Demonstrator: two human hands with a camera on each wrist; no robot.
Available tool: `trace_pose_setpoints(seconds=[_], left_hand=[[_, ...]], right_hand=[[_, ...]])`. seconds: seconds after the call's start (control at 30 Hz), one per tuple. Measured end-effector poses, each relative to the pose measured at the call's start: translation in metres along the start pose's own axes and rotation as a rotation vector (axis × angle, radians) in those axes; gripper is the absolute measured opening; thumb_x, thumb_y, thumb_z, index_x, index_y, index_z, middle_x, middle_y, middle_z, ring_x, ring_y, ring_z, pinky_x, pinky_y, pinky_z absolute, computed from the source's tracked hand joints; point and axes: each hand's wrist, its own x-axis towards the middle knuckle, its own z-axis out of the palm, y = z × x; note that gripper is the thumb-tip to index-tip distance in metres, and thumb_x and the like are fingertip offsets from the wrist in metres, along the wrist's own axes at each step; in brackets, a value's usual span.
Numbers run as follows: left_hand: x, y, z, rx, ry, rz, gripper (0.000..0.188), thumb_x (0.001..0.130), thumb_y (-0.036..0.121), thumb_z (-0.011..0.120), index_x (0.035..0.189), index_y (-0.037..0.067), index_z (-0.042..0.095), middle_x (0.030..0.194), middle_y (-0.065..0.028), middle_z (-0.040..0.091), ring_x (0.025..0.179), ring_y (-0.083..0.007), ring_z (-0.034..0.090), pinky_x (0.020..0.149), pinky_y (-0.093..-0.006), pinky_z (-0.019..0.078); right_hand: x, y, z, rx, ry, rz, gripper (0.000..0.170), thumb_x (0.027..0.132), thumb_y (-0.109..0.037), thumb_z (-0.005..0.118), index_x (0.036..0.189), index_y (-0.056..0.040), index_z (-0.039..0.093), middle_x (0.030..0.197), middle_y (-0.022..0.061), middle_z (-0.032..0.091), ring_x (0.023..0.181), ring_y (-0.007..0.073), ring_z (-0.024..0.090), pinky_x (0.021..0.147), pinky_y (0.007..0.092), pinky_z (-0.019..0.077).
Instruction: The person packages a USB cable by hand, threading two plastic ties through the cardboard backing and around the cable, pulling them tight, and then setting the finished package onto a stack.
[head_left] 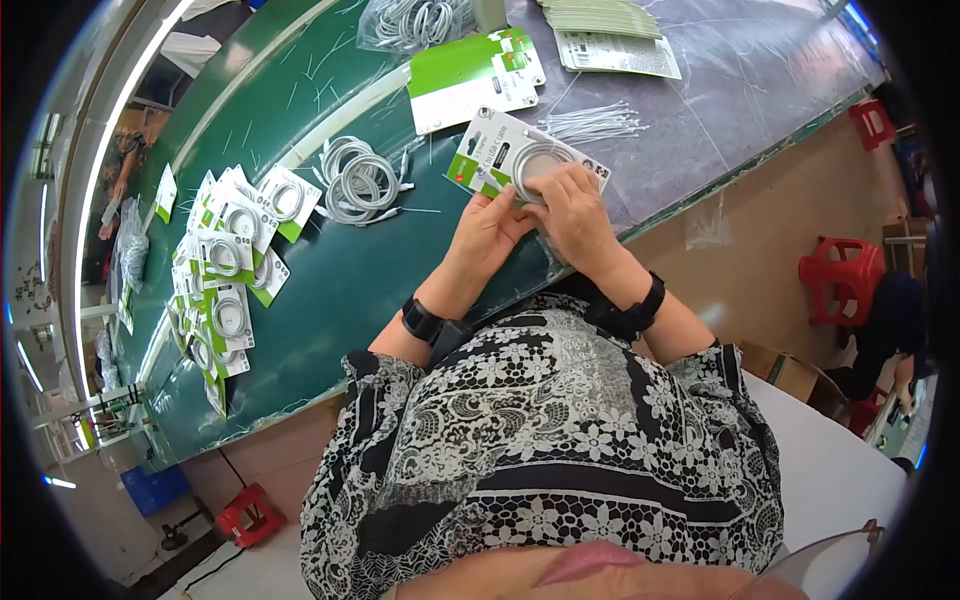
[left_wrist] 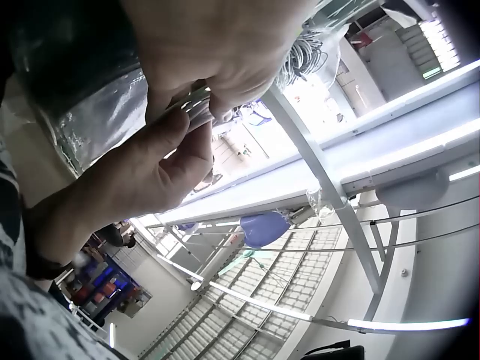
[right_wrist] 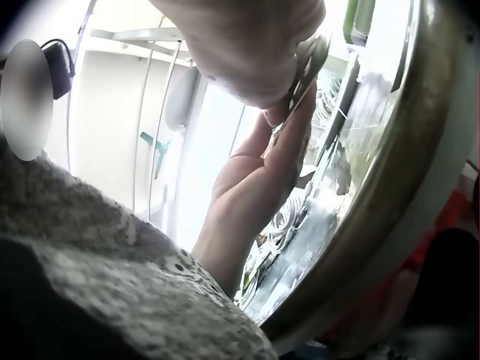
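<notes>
In the head view a white and green cable card is held up near the table's front edge. A coiled white cable lies against its face, partly covered by fingers. My left hand grips the card's lower edge, thumb on the front. Bent fingers of my right hand pinch the coil at the card's lower right. From the left wrist, my left hand fills the top and my right hand meets it. The right wrist view has both hands close together, with the card seen nearly edge-on.
Carded cables are piled on the green table at left, beside loose coiled cables. Green and white cards, white ties, a card stack and a bag of cables lie farther back. A red stool stands right.
</notes>
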Motion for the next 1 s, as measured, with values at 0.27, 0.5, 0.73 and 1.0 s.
trace_pose_setpoints(seconds=[0.27,0.5,0.73,1.0], left_hand=[[-0.006,0.01,-0.001,0.096,0.006,0.047,0.028,0.097,0.01,0.049,0.123,0.001,0.048,0.12,-0.011,0.058,0.108,-0.0212,0.058,0.092,-0.0389,0.0504],[-0.011,-0.003,0.005,0.057,0.104,0.081,0.025,0.096,0.007,0.051,0.12,0.001,0.052,0.116,-0.0095,0.059,0.105,-0.0201,0.06,0.092,-0.0381,0.0506],[-0.013,-0.01,0.007,0.08,0.15,0.152,0.026,0.095,0.006,0.052,0.121,0.003,0.051,0.115,-0.0079,0.059,0.104,-0.0191,0.06,0.089,-0.0354,0.0516],[-0.012,-0.014,0.006,0.069,0.164,0.195,0.027,0.095,0.005,0.051,0.122,0.004,0.05,0.116,-0.0077,0.059,0.105,-0.0203,0.06,0.088,-0.036,0.052]], right_hand=[[0.0,0.014,-0.009,-0.072,0.073,-0.166,0.031,0.069,-0.009,0.072,0.099,-0.0091,0.065,0.091,0.0025,0.058,0.094,0.0246,0.055,0.101,0.043,0.0362],[0.008,-0.006,-0.015,-0.141,0.165,0.025,0.064,0.064,-0.012,0.078,0.122,-0.0052,0.053,0.113,0.0095,0.053,0.109,0.0278,0.049,0.102,0.0427,0.0344],[0.014,-0.007,-0.014,0.038,0.122,0.085,0.073,0.063,-0.01,0.077,0.128,-0.0018,0.044,0.124,0.0141,0.045,0.114,0.0324,0.043,0.1,0.0421,0.0334],[0.005,-0.004,0.006,0.011,0.082,0.046,0.069,0.066,-0.007,0.073,0.128,-0.0016,0.045,0.124,0.0155,0.044,0.113,0.0322,0.043,0.096,0.0417,0.0342]])
